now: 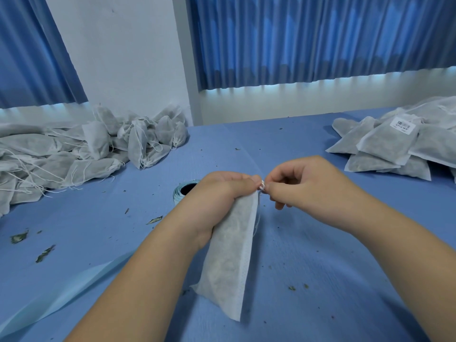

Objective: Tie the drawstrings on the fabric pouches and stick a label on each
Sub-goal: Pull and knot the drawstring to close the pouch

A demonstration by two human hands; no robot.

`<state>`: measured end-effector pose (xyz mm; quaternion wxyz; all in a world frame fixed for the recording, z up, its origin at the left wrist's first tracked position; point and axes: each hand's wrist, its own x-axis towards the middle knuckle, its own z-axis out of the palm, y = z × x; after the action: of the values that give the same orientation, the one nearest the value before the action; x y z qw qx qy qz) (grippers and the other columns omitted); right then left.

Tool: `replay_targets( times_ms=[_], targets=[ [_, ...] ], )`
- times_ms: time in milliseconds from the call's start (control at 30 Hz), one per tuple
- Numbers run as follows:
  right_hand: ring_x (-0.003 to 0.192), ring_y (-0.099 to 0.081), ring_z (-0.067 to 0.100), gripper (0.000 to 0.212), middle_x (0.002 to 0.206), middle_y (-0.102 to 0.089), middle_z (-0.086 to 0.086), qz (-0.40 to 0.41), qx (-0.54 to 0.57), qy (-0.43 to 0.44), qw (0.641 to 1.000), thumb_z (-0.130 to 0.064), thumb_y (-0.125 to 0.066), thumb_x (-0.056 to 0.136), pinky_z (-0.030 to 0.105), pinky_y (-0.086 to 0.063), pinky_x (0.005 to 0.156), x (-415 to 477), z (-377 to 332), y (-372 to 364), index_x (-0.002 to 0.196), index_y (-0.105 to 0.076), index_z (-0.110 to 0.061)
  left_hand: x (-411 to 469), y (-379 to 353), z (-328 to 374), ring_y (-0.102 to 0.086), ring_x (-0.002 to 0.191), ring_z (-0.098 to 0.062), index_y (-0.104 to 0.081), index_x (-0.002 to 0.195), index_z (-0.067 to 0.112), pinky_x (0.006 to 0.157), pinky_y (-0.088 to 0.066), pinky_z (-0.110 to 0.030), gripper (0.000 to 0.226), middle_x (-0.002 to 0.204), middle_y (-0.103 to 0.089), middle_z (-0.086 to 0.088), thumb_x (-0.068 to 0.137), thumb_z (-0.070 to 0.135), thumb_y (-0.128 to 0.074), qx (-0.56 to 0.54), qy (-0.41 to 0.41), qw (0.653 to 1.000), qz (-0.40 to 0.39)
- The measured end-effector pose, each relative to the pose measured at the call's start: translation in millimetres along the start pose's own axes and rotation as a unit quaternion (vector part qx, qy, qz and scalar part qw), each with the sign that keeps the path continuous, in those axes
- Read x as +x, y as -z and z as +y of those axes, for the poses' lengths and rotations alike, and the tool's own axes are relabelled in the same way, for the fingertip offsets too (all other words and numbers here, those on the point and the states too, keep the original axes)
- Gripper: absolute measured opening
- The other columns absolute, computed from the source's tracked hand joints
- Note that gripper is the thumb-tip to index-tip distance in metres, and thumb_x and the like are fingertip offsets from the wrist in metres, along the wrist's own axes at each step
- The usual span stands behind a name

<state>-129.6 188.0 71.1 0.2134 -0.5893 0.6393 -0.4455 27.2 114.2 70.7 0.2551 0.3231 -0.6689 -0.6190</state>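
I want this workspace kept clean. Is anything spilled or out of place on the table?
Yes. Dried leaf bits lie scattered over the blue table, the largest at the left. They look like spilled filling.

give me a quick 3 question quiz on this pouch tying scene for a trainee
1. True or false: the left hand grips the pouch near its top.
2. Where on the table lies the pile whose top pouch bears a barcode label? A) far right B) far left C) under the held pouch
3. Fill in: the right hand pinches the white ____ at the held pouch's mouth.
Key: 1 true; 2 A; 3 drawstring
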Motion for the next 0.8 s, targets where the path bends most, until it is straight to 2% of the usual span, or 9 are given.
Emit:
replay_targets(
  times_ms=[133,233,367,567,800],
  targets=[
    [0.058,-0.054,0.009,0.013,0.058,-0.067,-0.005,-0.006,0.006,0.01,1.0,-0.023,-0.069,0.082,0.026,-0.041,0.057,-0.6,-0.6,0.9,0.07,-0.07,-0.026,1.3,1.2,-0.5,-0.05,0.054,-0.013,-0.073,0.065,0.018,0.049,-0.044,-0.021,0.026,0.07,-0.054,-0.003,0.089,0.023,-0.065,-0.042,0.016,0.999,-0.017],
    [0.056,-0.052,0.008,0.013,0.057,-0.066,-0.006,-0.005,0.0,0.017,1.0,-0.022,-0.069,0.082,0.026,-0.039,0.056,0.0,0.1,1.0,0.07,-0.07,-0.027,2.8,1.6,-1.3,-0.047,0.052,-0.013,-0.072,0.062,0.017,0.053,-0.041,-0.026,0.026,0.068,-0.05,-0.003,0.087,0.023,-0.066,-0.07,0.032,0.996,-0.037],
    [0.053,-0.05,0.009,0.016,0.056,-0.064,-0.004,0.003,-0.014,0.03,0.999,-0.02,-0.069,0.08,0.019,-0.039,0.049,0.6,2.5,0.2,0.065,-0.069,-0.025,3.5,1.8,-2.5,-0.049,0.049,-0.012,-0.071,0.061,0.018,0.047,-0.042,-0.022,0.027,0.067,-0.052,-0.003,0.088,0.022,-0.066,-0.064,0.037,0.997,-0.039],
    [0.05,-0.048,0.0,0.012,0.055,-0.058,-0.011,0.056,-0.037,0.059,0.996,-0.02,-0.071,0.076,0.013,-0.04,0.05,2.3,4.7,-5.2,0.064,-0.067,-0.022,0.4,-2.1,-1.6,-0.053,0.043,-0.009,-0.07,0.057,0.018,0.043,-0.042,-0.015,0.035,0.054,-0.055,0.001,0.091,0.019,-0.064,-0.057,0.02,0.998,-0.007],
    [0.049,-0.048,0.001,0.015,0.053,-0.057,-0.012,0.088,-0.033,0.083,0.992,-0.012,-0.064,0.078,0.01,-0.038,0.049,-0.2,0.0,-3.2,0.065,-0.066,-0.02,-1.0,-5.8,-0.5,-0.052,0.038,-0.009,-0.07,0.056,0.018,0.041,-0.041,-0.013,0.037,0.049,-0.056,0.002,0.092,0.019,-0.064,-0.068,0.017,0.997,0.033]
  ],
)
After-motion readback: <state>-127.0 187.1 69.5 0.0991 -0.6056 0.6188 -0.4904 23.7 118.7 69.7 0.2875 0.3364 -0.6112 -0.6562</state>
